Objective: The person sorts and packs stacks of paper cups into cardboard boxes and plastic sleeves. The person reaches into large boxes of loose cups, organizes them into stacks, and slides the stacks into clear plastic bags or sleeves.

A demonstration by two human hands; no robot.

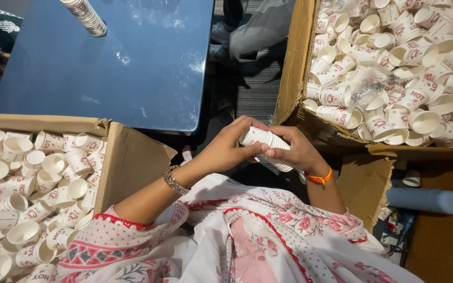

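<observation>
Both hands clamped on a short stack of nested paper cups (268, 148), frame centre, over the lap. Left hand (232, 147) wraps the stack's 10 o'clock end, fingers curled over the top; right hand (297, 152) grips its 4 o'clock end, thumb on top. Stack lies tilted, white with red print. Loose-cup cartons: one at 8 o'clock (127, 157), one at 2 o'clock (292, 63).
</observation>
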